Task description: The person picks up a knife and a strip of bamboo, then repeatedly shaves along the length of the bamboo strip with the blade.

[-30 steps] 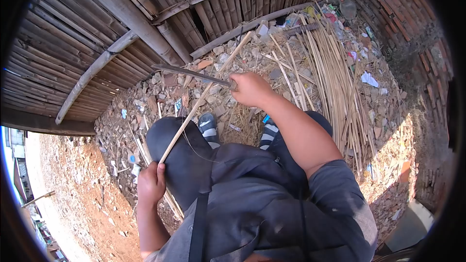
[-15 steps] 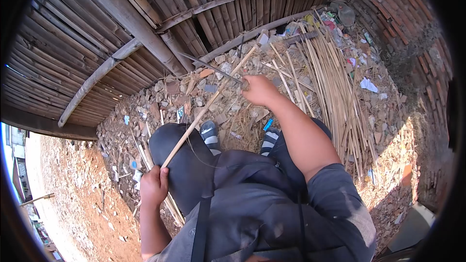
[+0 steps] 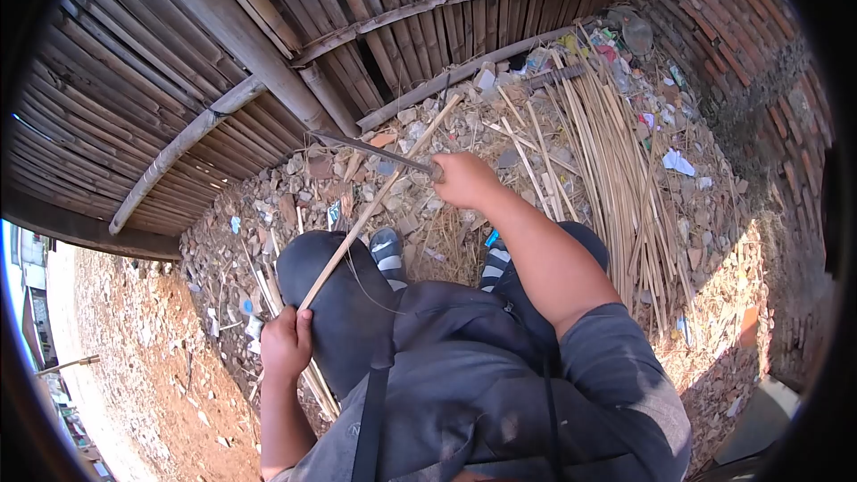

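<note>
Left hand: closed around the near end of one bamboo strip, thumb along it. Right hand: fist closed on the handle of one long-bladed knife. The strip runs from the left hand, over the left knee, out past the right hand on its left side. The blade crosses the strip beyond its midpoint, tip toward the bamboo wall; whether edge and strip touch, cannot tell.

Around the hands: the knee sits directly under the strip and hides the ground there. A thin curled fibre hangs over the thigh. Two feet in striped footwear rest on the stony ground, between the hands. Outside the left knee, a few slats lie near the left hand. Right of the right hand, well apart from the knife, lies one large pile of split strips, too many to count. Beyond it: one white scrap, then one brick wall.
</note>
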{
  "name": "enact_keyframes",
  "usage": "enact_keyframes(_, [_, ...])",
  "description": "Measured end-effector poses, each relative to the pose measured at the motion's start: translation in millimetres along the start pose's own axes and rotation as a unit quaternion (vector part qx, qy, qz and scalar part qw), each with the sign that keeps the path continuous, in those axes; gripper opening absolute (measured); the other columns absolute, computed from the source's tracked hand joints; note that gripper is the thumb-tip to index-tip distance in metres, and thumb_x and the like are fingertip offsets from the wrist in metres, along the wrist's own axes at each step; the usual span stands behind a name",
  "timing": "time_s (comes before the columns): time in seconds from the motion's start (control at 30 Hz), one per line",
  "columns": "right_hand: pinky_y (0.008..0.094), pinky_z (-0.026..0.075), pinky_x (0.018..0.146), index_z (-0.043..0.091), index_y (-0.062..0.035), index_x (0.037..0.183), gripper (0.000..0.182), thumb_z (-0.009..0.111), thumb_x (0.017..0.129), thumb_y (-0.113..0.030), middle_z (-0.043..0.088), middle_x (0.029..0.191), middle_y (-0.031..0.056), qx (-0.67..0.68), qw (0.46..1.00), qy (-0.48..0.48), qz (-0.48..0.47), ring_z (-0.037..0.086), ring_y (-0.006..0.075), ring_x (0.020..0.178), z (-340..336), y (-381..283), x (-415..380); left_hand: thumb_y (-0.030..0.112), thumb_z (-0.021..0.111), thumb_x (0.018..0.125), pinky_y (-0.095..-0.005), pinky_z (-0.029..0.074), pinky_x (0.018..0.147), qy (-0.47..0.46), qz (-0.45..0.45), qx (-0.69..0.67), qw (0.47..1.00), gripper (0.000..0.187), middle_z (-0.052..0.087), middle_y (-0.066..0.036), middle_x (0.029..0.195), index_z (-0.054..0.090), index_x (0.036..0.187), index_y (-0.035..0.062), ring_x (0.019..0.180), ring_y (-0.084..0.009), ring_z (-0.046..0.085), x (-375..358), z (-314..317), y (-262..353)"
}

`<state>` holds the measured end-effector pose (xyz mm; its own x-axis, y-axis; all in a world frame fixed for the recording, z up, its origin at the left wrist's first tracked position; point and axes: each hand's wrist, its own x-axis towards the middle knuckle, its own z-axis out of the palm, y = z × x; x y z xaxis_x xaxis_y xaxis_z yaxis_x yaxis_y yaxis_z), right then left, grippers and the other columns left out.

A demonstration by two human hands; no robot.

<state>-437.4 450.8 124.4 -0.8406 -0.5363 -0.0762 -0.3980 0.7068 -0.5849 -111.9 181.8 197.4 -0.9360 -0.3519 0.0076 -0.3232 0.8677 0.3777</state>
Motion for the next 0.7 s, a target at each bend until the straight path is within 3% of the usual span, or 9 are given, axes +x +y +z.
enact_keyframes(0.17, [0.0493, 0.056, 0.090, 0.067, -0.0089, 0.129, 0.050, 0.074, 0.083, -0.025, 0.072, 0.105, 0.0248, 0.029, 0.999, -0.004, -0.017, 0.070, 0.0422, 0.101, -17.7, -23.1, -17.6, 0.027, 0.060, 0.103, -0.0542, 0.045, 0.057, 0.000, 0.013, 0.020, 1.000, 0.039, 0.058, -0.024, 0.063, 0.051, 0.075, 0.0022, 0.061, -0.0488, 0.059, -0.1, 1.0, -0.8])
enact_keyframes(0.27, [0.0495, 0.056, 0.089, 0.068, -0.0095, 0.129, 0.049, 0.074, 0.082, -0.025, 0.072, 0.104, 0.0248, -0.033, 0.995, -0.085, -0.048, 0.070, 0.0424, 0.100, -23.8, -37.7, -24.1, 0.027, 0.060, 0.103, -0.0542, 0.044, 0.056, -0.004, 0.008, 0.011, 1.000, 0.039, 0.058, -0.024, 0.063, 0.051, 0.075, 0.0022, 0.061, -0.0489, 0.058, 1.8, 1.3, 1.0])
enact_keyframes(0.37, [0.0496, 0.056, 0.090, 0.068, -0.0101, 0.129, 0.049, 0.075, 0.082, -0.025, 0.072, 0.106, 0.0252, -0.072, 0.993, -0.082, -0.041, 0.070, 0.0418, 0.101, -21.6, -26.3, -16.7, 0.028, 0.061, 0.103, -0.0544, 0.044, 0.056, 0.000, 0.021, -0.004, 1.000, 0.039, 0.058, -0.024, 0.063, 0.051, 0.075, 0.0021, 0.060, -0.0489, 0.058, 1.8, 2.2, -2.8])
enact_keyframes(0.57, [0.0487, 0.055, 0.095, 0.065, -0.0107, 0.133, 0.052, 0.073, 0.082, -0.022, 0.071, 0.117, 0.0213, -0.008, 0.995, 0.027, 0.097, 0.068, 0.0379, 0.110, -9.2, 18.3, 11.2, 0.027, 0.062, 0.102, -0.0541, 0.044, 0.057, 0.009, 0.004, -0.009, 1.000, 0.038, 0.058, -0.024, 0.063, 0.051, 0.075, 0.0022, 0.061, -0.0484, 0.059, -0.1, 2.6, -2.8])
enact_keyframes(0.7, [0.0484, 0.055, 0.095, 0.065, -0.0090, 0.134, 0.053, 0.073, 0.083, -0.023, 0.072, 0.113, 0.0233, 0.021, 0.995, -0.023, 0.092, 0.069, 0.0396, 0.108, -30.6, -0.3, -3.2, 0.027, 0.062, 0.102, -0.0540, 0.044, 0.057, 0.002, 0.000, 0.005, 1.000, 0.039, 0.058, -0.024, 0.063, 0.051, 0.074, 0.0024, 0.062, -0.0483, 0.059, 1.7, 2.2, -2.4])
